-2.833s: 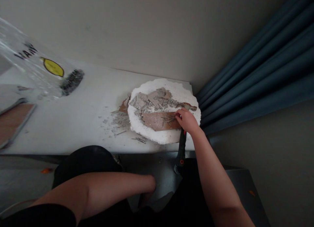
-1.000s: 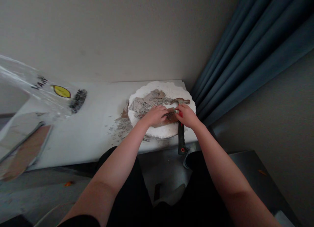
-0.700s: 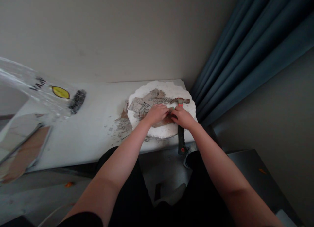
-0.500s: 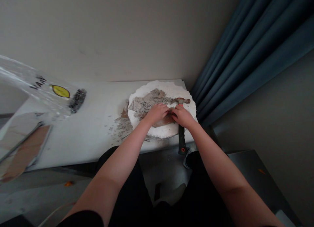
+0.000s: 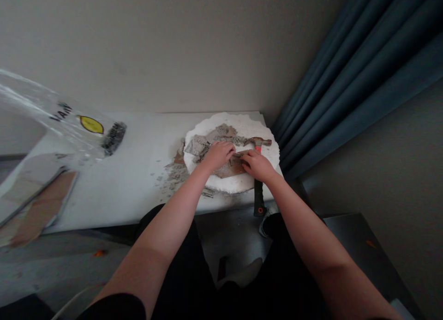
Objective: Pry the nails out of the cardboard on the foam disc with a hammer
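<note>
A white foam disc (image 5: 238,186) lies at the right end of a white table (image 5: 131,186). On it sit grey broken fragments (image 5: 197,145) and a brown perforated board (image 5: 228,170). My left hand (image 5: 218,154) presses down on the board with curled fingers. My right hand (image 5: 256,166) meets it fingertip to fingertip over the board; what it pinches is too small to see. A hammer (image 5: 258,199) lies under my right wrist, its rusty head on the disc and its black handle over the table's near edge.
Grey crumbs and thin nails (image 5: 173,174) litter the table left of the disc. A clear plastic bag (image 5: 58,119) with a yellow label holds dark nails. Flat brown panels (image 5: 38,207) lie far left. A blue curtain (image 5: 349,80) hangs at right, a wall behind.
My left hand came up from my lap to the board beside my right hand. Since then both hands have stayed together on the board, shifting only slightly.
</note>
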`<state>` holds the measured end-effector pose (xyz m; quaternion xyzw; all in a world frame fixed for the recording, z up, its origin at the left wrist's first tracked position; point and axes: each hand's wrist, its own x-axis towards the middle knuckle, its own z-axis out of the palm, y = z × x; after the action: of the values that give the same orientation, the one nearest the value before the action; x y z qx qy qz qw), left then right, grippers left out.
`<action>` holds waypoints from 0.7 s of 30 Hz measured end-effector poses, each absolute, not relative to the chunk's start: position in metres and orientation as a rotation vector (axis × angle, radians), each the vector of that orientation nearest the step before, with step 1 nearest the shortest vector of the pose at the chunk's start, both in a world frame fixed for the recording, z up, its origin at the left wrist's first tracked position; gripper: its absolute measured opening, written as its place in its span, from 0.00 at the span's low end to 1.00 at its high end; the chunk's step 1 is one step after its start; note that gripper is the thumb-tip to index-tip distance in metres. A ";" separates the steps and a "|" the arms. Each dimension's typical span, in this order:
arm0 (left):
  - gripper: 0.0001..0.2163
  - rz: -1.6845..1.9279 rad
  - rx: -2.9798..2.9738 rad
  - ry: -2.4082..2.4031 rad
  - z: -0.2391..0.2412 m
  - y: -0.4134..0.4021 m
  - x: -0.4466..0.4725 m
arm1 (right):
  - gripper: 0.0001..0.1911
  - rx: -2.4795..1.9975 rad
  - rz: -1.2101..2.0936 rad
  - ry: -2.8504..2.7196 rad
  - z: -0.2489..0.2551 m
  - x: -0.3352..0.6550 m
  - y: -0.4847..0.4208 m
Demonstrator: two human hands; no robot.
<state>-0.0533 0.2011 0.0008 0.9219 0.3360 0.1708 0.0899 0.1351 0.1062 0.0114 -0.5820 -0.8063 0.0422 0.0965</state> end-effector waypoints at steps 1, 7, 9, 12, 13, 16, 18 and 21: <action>0.10 0.498 2.743 1.002 0.000 0.201 -0.055 | 0.12 -1.726 0.114 -2.390 0.012 0.134 0.107; 0.10 0.473 2.763 1.003 -0.006 0.202 -0.061 | 0.11 -1.713 0.020 -2.382 0.019 0.125 0.105; 0.13 0.472 2.780 1.000 -0.007 0.201 -0.062 | 0.11 -1.669 0.043 -2.416 0.018 0.121 0.103; 0.15 0.475 2.799 1.043 -0.005 0.201 -0.062 | 0.10 -1.652 0.080 -2.451 0.014 0.118 0.101; 0.16 0.497 2.782 1.080 -0.003 0.200 -0.062 | 0.10 -1.661 0.086 -2.450 0.013 0.118 0.101; 0.15 0.582 2.692 1.175 0.003 0.201 -0.065 | 0.10 -1.698 0.073 -2.418 0.012 0.117 0.101; 0.14 0.614 2.642 1.214 0.005 0.202 -0.068 | 0.12 -1.681 0.053 -2.404 0.013 0.115 0.101; 0.10 0.614 2.568 1.292 0.006 0.202 -0.073 | 0.17 -1.549 0.052 -2.468 0.012 0.108 0.101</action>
<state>-0.0733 0.2024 0.0056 0.8692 0.4373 0.2079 0.1008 0.1082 0.1011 0.0122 -0.5283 -0.8413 0.0179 0.1134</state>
